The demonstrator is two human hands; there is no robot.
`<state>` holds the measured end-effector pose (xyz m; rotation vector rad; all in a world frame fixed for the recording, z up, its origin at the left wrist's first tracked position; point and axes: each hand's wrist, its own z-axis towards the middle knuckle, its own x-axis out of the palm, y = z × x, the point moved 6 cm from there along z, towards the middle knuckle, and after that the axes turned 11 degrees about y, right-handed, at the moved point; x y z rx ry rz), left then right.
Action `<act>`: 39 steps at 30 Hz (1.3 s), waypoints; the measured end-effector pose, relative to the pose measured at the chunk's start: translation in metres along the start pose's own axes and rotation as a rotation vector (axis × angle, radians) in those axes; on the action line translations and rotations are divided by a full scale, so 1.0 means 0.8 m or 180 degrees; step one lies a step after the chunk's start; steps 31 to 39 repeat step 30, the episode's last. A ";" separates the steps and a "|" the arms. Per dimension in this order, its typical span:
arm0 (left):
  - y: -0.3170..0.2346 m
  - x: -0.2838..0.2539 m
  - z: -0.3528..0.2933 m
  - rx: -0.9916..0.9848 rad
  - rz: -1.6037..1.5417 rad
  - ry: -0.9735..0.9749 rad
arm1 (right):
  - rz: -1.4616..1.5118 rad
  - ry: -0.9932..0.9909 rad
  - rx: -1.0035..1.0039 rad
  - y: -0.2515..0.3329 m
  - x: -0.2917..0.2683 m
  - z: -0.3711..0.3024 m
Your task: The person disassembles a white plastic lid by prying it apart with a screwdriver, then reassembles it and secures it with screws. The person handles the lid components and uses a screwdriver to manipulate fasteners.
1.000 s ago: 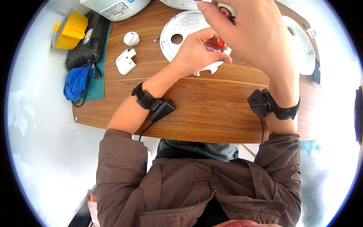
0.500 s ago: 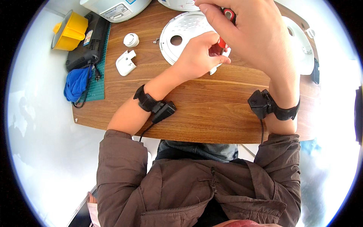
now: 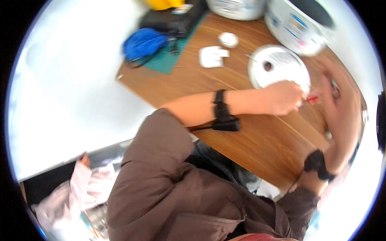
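A round white lid-like disc (image 3: 270, 78) with a dark hole lies on the wooden table. My left hand (image 3: 283, 97) is at its near edge, with curled fingers. Whatever those fingers grip is blurred and mostly hidden. To the right, my right hand (image 3: 341, 90) is closed around what looks like a red-and-black screwdriver (image 3: 313, 99). Its red end points towards my left fingertips. Motion smears both hands. Left of the disc are a white plastic cover piece (image 3: 210, 57) and a small round white cap (image 3: 228, 39).
Two white appliance bodies, one (image 3: 295, 30) with its top open and another (image 3: 237, 10), stand at the table's far side. A blue cloth (image 3: 144, 46), a green mat (image 3: 163, 62), a black device (image 3: 169, 24) and a yellow object (image 3: 164, 3) are at the far left.
The whole view has swung, so the table and both arms appear turned and farther right. My hands remain together by the disc, the right one still around the red-and-black tool.
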<state>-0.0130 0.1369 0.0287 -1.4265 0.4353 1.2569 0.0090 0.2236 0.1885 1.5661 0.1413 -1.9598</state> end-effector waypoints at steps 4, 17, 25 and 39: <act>0.017 -0.011 -0.028 -0.0169 0.0496 -0.0164 | -0.0217 0.0171 -0.0101 0.014 0.018 0.020; 0.019 -0.004 -0.016 0.0276 0.1038 -0.0104 | -0.0393 -0.0054 0.0179 -0.016 0.007 0.021; 0.031 -0.049 -0.019 -0.0323 -0.0698 -0.0722 | 0.0162 -0.0552 0.0829 -0.050 -0.010 0.022; 0.035 -0.037 -0.001 -0.0727 -0.1977 -0.0542 | 0.0071 -0.1299 0.0436 -0.061 -0.050 -0.003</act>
